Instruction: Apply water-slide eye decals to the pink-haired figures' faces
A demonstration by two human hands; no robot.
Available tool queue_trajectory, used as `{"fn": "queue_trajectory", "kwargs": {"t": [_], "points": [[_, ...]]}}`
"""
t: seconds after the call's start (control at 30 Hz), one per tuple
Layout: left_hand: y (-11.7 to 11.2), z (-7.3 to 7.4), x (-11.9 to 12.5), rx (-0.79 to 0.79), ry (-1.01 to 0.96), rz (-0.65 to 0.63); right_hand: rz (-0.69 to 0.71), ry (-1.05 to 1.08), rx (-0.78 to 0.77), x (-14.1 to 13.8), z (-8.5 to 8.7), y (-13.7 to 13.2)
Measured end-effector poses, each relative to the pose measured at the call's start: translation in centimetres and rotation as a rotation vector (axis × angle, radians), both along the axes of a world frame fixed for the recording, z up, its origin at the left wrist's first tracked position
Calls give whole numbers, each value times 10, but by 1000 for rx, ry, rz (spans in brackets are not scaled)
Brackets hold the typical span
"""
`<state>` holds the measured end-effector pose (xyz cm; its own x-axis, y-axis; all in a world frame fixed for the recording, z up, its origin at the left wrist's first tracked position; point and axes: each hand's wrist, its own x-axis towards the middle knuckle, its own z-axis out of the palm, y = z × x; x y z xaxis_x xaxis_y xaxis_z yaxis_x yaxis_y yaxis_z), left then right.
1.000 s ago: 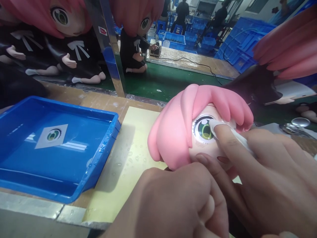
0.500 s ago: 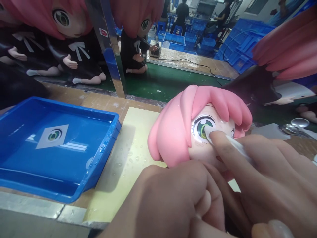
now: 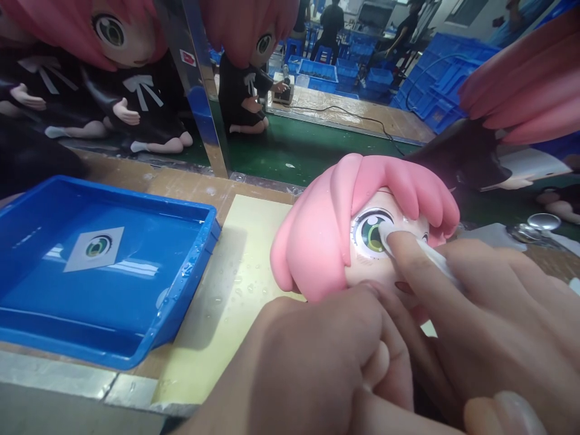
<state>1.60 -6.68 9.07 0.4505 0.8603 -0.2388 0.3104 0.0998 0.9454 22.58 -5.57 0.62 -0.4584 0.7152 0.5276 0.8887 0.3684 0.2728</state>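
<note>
Right hand [image 3: 489, 308] fingers [image 3: 408, 254] pinch a white cloth [image 3: 435, 260] against the doll head [image 3: 317, 235]'s green eye [image 3: 368, 232]. The cloth tip has slid slightly sideways, so rubbing likely continues. Left hand [image 3: 317, 356] is curled closed just below.

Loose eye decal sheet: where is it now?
Head view, left side: the decal sheet lies in the blue tray, left of the doll head.

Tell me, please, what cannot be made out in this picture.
All in the head view:
- Doll head's second eye: mostly covered by the right hand and the fringe.
- White strip on the eye: mostly under the forefinger; swab or cloth, unclear.
- Neck of the doll head: hidden by the left hand, so what it grips is unclear.
- Doll at right: cut off by the edge.
- People at the back: too small, cut by the top edge.
</note>
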Motion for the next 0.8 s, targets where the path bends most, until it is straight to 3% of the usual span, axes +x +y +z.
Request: {"fn": "queue_trajectory", "kwargs": {"t": [0.1,0.27,0.53,0.8], "points": [[-1,-1,-1,2,25,-33,-31,-103,3,-2,3,4],[0,-3,-3,21,21,-47,-1,-55,-19,1,4,0],[0,-24,-1,-149,-9,21,-19,-51,-9,1,4,5],[-1,3,-1,-58,39,2,-32,-11,-68,10,4,4]]}}
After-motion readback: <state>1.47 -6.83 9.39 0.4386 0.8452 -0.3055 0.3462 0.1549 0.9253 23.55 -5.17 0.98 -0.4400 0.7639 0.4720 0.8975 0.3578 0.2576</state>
